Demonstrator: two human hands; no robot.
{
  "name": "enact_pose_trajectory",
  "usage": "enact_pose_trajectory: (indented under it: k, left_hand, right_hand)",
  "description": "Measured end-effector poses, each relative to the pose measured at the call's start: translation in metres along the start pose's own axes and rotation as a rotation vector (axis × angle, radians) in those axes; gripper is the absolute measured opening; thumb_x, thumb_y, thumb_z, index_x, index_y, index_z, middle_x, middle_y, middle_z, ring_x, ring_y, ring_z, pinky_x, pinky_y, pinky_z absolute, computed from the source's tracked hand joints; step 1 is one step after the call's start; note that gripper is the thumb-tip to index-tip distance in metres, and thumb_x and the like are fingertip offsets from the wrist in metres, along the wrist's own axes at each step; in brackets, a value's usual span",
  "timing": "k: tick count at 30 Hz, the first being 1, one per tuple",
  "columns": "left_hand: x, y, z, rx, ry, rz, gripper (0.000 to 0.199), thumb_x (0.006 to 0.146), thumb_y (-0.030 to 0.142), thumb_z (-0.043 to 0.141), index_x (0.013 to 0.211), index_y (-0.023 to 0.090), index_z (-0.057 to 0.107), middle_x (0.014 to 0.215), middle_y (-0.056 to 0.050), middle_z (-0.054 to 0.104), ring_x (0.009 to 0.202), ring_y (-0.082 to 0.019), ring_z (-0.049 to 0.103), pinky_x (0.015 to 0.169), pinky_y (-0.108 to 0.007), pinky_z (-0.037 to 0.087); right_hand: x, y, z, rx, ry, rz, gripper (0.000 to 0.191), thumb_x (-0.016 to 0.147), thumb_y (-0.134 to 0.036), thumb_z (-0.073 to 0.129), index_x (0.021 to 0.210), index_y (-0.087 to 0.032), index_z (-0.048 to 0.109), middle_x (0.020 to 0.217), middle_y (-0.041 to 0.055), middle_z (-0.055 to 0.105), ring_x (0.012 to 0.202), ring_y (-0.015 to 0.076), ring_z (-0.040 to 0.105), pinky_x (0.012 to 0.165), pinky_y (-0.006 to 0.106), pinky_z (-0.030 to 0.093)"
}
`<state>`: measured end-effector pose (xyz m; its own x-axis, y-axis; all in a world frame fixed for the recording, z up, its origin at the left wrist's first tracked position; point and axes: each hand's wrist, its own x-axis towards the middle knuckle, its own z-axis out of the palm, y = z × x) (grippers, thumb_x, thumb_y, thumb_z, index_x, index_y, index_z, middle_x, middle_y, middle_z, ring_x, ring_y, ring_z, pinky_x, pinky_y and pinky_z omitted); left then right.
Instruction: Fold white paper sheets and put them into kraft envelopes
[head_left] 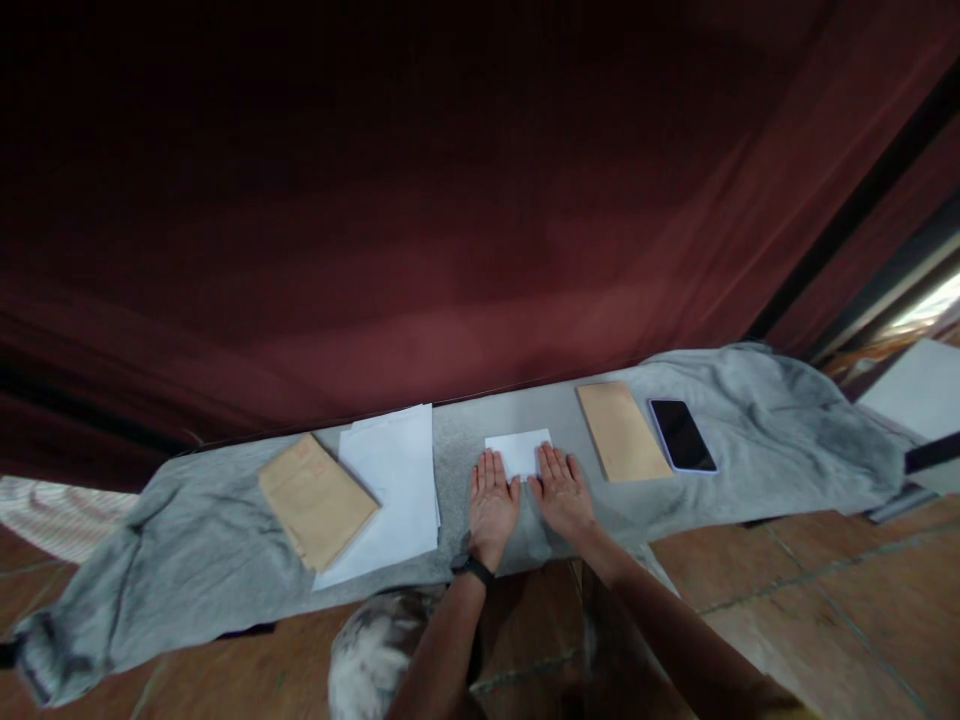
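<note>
A small white piece of paper (519, 450) lies on the grey cloth in front of me, and it looks folded. On its left edge rests my left hand (493, 500), palm down with the fingers stretched out flat. My right hand (562, 492) lies flat on the right side of the same paper, its fingers extended too. Both thumbs point inward along the near edge. Under the fingers, parts of the paper are hidden.
Left of my hands lie white sheets (401, 490) with a brown envelope (319, 500) partly over them. To the right are a tan envelope or board (624, 432) and a phone (683, 436). A grey cloth (217, 560) covers the narrow surface, against a dark red wall or curtain (480, 250).
</note>
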<state>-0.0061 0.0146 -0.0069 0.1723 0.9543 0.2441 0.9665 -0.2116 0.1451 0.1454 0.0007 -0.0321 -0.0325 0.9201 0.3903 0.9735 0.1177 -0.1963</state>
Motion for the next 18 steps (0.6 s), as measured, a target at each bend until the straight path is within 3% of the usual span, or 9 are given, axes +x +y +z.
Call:
enact_pose_trajectory:
  k: [5, 18]
  left_hand:
    - [-0.013, 0.003, 0.000, 0.038, -0.002, -0.060, 0.065, 0.102, 0.040, 0.034, 0.154, 0.000, 0.036, 0.160, -0.024, 0.037, 0.152, -0.030, 0.031, 0.123, -0.050, 0.031]
    - [-0.025, 0.003, -0.011, -0.045, 0.024, -0.089, 0.057, 0.101, 0.035, 0.034, 0.151, 0.009, 0.044, 0.155, -0.017, 0.049, 0.148, -0.027, 0.040, 0.121, -0.049, 0.034]
  right_hand:
    - [0.000, -0.002, -0.001, 0.017, -0.052, 0.072, 0.062, 0.105, -0.039, 0.036, 0.157, -0.005, 0.035, 0.160, 0.0179, 0.039, 0.148, 0.0313, 0.039, 0.122, 0.052, 0.023]
    - [0.002, -0.001, -0.008, 0.053, -0.144, 0.079, 0.064, 0.104, -0.038, 0.030, 0.158, -0.002, 0.030, 0.161, 0.0213, 0.035, 0.150, 0.0314, 0.034, 0.123, 0.055, 0.018]
